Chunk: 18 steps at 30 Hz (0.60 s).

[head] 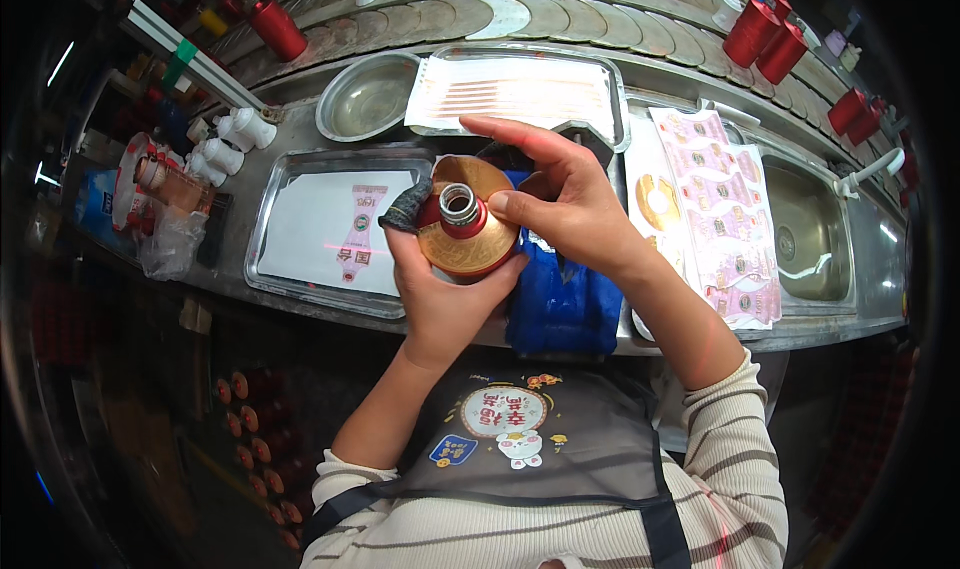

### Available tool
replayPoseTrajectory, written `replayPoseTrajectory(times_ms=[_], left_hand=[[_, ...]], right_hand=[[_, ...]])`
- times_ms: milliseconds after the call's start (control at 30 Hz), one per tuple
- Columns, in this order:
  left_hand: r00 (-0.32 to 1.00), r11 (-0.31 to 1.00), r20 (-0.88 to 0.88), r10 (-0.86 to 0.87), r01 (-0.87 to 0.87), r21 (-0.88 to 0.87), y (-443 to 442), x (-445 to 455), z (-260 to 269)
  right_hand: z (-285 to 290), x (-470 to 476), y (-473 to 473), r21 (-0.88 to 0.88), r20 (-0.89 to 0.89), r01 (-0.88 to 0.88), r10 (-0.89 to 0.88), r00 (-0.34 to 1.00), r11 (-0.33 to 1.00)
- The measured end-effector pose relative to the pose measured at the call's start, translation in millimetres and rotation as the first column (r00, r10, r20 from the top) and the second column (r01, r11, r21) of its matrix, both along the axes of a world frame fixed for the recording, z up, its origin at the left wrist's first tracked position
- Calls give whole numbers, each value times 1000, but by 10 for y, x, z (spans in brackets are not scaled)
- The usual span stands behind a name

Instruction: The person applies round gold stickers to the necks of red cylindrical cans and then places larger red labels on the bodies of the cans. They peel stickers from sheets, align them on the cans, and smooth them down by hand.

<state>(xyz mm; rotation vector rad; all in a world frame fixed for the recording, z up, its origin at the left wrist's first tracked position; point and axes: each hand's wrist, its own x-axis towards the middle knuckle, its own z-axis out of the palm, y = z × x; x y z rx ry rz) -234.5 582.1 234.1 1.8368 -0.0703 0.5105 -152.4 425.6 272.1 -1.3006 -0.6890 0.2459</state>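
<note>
A red bottle (465,233) with a threaded, open mouth is held upright in front of me. My left hand (442,306) wraps around its body, with black covering on a fingertip. Around the neck, a gold ring-shaped label (474,255) lies over the shoulder; its far part looks darker and partly raised. My right hand (574,212) has its thumb on the label's right edge beside the neck, pinching there, while the index finger extends away. The fingertips behind the thumb are partly hidden. Below the bottle, a blue cloth (566,317) covers a support at the bench edge.
A metal tray (262,265) with a printed sheet lies left. Behind are a metal bowl (367,96) and striped label sheets (517,88). Pink label sheets (720,224) and gold ring labels (658,203) lie right, before a sink (810,231). A slatted conveyor (570,21) carries red bottles.
</note>
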Motion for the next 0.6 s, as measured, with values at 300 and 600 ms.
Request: replayPoseTrajectory(times_ms=[300, 600], left_hand=[[860, 852, -104, -500, 467, -238, 549, 35, 183], [922, 896, -97, -376, 335, -292, 461, -13, 56]], right_hand=[[61, -147, -6, -94, -160, 29, -44, 986, 995], [36, -273, -45, -117, -63, 89, -97, 993, 989]])
